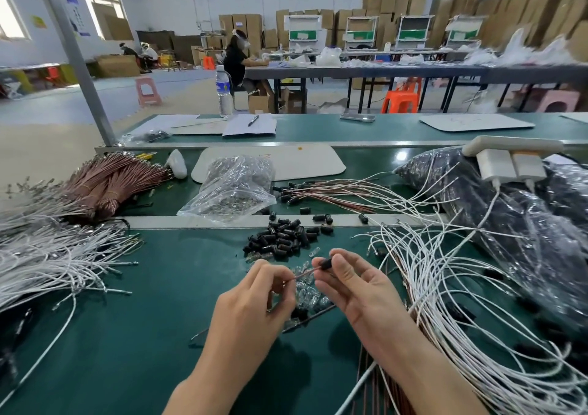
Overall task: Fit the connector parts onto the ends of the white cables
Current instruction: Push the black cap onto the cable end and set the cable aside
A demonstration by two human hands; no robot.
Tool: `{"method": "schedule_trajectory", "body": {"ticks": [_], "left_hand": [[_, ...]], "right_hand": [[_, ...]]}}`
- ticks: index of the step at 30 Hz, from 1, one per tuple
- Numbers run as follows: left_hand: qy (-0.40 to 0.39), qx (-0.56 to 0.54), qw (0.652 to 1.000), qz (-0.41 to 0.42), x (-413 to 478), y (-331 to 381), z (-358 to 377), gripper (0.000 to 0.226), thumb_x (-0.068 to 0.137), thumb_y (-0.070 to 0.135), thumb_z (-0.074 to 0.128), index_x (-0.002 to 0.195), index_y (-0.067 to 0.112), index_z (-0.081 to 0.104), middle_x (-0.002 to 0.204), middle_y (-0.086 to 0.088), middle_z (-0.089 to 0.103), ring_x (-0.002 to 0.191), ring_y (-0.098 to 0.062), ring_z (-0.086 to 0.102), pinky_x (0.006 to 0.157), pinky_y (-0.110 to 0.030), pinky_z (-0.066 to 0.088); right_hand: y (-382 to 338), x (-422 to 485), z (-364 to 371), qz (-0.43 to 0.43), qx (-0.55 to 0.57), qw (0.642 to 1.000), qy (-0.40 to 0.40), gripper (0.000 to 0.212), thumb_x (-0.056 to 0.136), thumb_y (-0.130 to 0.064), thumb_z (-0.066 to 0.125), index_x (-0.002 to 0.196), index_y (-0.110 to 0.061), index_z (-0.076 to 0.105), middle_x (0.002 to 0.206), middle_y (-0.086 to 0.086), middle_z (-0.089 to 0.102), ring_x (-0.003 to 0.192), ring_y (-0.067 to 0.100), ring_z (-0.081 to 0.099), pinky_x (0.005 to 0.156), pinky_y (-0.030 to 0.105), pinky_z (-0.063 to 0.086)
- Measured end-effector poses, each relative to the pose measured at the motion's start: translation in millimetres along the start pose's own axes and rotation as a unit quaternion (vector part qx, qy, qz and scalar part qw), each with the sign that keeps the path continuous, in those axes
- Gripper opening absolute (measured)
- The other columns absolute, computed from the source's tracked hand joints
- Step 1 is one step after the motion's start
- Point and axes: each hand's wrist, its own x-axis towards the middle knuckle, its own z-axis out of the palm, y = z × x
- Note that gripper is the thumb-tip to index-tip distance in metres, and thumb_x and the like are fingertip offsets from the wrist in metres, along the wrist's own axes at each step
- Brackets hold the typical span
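Task mid-run, much left. Big bundle of white cables (47, 255) at left lies with bare ends, no caps. Tangle of white cables (445, 287) at right shows a few black pieces among the strands, likely finished. Heap of black caps (283, 239) waits on tabletop (143, 335), just beyond hands.

Left hand (254, 300) pinches thin cable (302, 274) near its tip, other fingers curled. Right hand (353, 290) pinches one black cap (325, 263) at fingertips, remaining fingers loose. Cable tip meets cap between both hands; whether seated, cannot tell.
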Motion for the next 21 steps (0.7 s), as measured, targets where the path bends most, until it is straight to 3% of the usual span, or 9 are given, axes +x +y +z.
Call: {"method": "schedule_trajectory", "body": {"ticks": [3, 7, 12, 16, 21], "left_hand": [[-0.003, -0.016, 1.0, -0.007, -1.0, 1.3, 1.4, 0.006, 0.093, 0.024, 0.067, 0.095, 0.023, 0.061, 0.086, 0.018, 0.055, 0.062, -0.004, 0.053, 0.054, -0.022, 0.047], [-0.005, -0.046, 0.999, -0.024, -1.4, 3.6, 2.5, 0.007, 0.093, 0.033, 0.061, 0.098, 0.028, 0.06, 0.088, 0.02, 0.056, 0.065, -0.005, 0.056, 0.056, -0.02, 0.047], [-0.022, -0.024, 0.998, -0.055, -1.4, 0.5, -1.9, 0.017, 0.093, 0.048, 0.054, 0.101, 0.034, 0.059, 0.08, 0.022, 0.057, 0.068, -0.004, 0.058, 0.061, -0.019, 0.049], [-0.022, 0.005, 0.999, -0.039, 0.5, -0.1, -3.0, 0.017, 0.096, 0.044, 0.051, 0.095, 0.031, 0.063, 0.085, 0.022, 0.057, 0.068, -0.004, 0.058, 0.059, -0.023, 0.05], [-0.017, 0.001, 1.0, -0.021, -2.0, 6.0, 4.1, 0.009, 0.096, 0.036, 0.061, 0.099, 0.028, 0.063, 0.089, 0.02, 0.058, 0.065, 0.0, 0.053, 0.058, -0.02, 0.047]], "right_hand": [[8.9, -1.2, 1.7, 0.019, -0.005, 1.0, -0.024, 0.027, 0.082, -0.011, 0.068, 0.107, -0.001, 0.064, 0.106, 0.025, 0.073, 0.084, 0.025, 0.074, 0.072, 0.027, 0.061], [18.6, -2.1, 6.9, 0.006, -0.042, 0.999, -0.032, 0.016, 0.079, -0.014, 0.072, 0.094, -0.01, 0.078, 0.106, 0.023, 0.074, 0.089, 0.026, 0.074, 0.073, 0.026, 0.06], [2.8, 0.5, 1.3, -0.053, -0.008, 0.998, 0.02, 0.016, 0.08, -0.012, 0.069, 0.092, -0.01, 0.079, 0.108, 0.022, 0.073, 0.091, 0.024, 0.074, 0.074, 0.025, 0.06], [-7.7, 0.5, -8.1, -0.044, 0.051, 0.997, 0.034, 0.02, 0.081, -0.008, 0.068, 0.099, -0.005, 0.077, 0.111, 0.022, 0.073, 0.093, 0.024, 0.074, 0.075, 0.026, 0.061], [18.2, -2.5, 6.2, -0.001, -0.045, 0.999, -0.013, 0.025, 0.08, -0.014, 0.071, 0.103, -0.006, 0.074, 0.109, 0.021, 0.074, 0.095, 0.026, 0.074, 0.078, 0.026, 0.06]]}}
